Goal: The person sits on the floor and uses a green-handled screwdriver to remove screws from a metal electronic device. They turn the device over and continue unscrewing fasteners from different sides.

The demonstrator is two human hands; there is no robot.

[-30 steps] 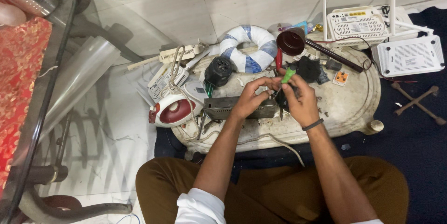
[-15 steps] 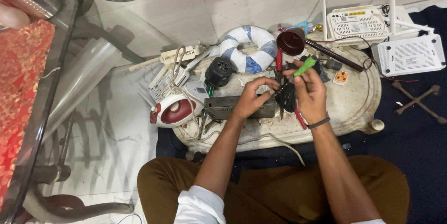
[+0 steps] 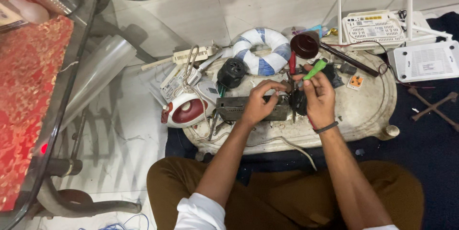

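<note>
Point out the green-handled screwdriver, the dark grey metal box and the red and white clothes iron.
green-handled screwdriver [image 3: 315, 69], head view, on its handle
dark grey metal box [image 3: 234, 109], head view, on its side
red and white clothes iron [image 3: 184, 111], head view, on its red top

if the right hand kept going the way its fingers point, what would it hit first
The right hand, gripping a green-handled screwdriver, points up and away from the person. Probably first in that line is the dark brown round cup with its long dark handle, though depth is unclear from one view.
</note>
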